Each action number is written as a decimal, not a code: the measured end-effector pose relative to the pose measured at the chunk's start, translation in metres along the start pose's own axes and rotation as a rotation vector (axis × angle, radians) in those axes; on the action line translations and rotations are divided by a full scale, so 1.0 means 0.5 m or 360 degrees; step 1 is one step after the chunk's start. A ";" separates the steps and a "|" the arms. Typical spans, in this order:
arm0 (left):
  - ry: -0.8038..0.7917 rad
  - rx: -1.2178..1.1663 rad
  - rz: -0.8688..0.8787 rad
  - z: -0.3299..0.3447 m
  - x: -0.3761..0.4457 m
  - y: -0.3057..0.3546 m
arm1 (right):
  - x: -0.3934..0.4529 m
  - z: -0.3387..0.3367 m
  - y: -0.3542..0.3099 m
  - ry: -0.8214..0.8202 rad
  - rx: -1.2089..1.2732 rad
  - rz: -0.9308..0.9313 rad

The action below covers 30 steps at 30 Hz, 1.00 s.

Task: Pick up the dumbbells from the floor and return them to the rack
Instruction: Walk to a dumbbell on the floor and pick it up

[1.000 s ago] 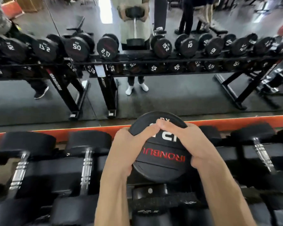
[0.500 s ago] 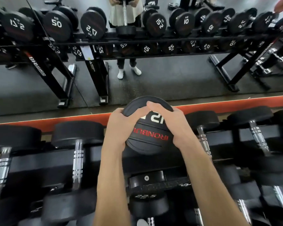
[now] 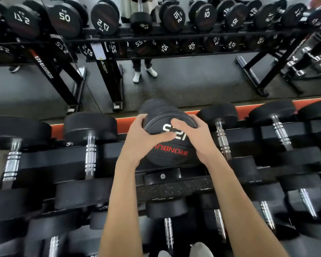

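Observation:
A black dumbbell [image 3: 165,154] with red IRONBULL lettering and a white 12.5 mark points its near end at me, over the top tier of the rack [image 3: 174,184]. My left hand [image 3: 146,140] clasps the left side of that end, thumb across its face. My right hand [image 3: 196,138] clasps the right side, thumb over the number. The dumbbell's far head shows just beyond my fingers, close to the orange strip. Its handle is hidden.
Black dumbbells with chrome handles lie either side in the top tier [image 3: 90,145] [image 3: 220,134], and more on the lower tiers [image 3: 167,210]. A wall mirror [image 3: 193,80] behind the rack reflects the rack and a standing person.
The dumbbell has tipped forward and gone down toward the top tier between its neighbours. My head has come closer and looks more steeply down, and my thumbs have shifted across the end face.

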State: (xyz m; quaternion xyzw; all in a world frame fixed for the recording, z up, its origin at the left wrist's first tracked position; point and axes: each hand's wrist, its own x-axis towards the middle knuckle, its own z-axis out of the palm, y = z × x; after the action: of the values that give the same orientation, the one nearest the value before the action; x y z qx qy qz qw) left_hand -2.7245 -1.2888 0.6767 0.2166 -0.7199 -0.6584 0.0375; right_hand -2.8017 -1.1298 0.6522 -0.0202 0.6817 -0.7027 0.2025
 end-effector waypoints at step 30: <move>-0.0374 0.1068 0.0251 0.012 -0.030 -0.180 | -0.034 -0.107 0.163 -0.0515 -0.1087 -0.0378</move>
State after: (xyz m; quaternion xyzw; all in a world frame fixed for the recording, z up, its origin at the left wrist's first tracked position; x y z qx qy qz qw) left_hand -2.6892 -1.2815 0.5925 0.0834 -0.9098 -0.4009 -0.0680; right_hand -2.7813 -1.0729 0.5737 -0.2756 0.8285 -0.4418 0.2061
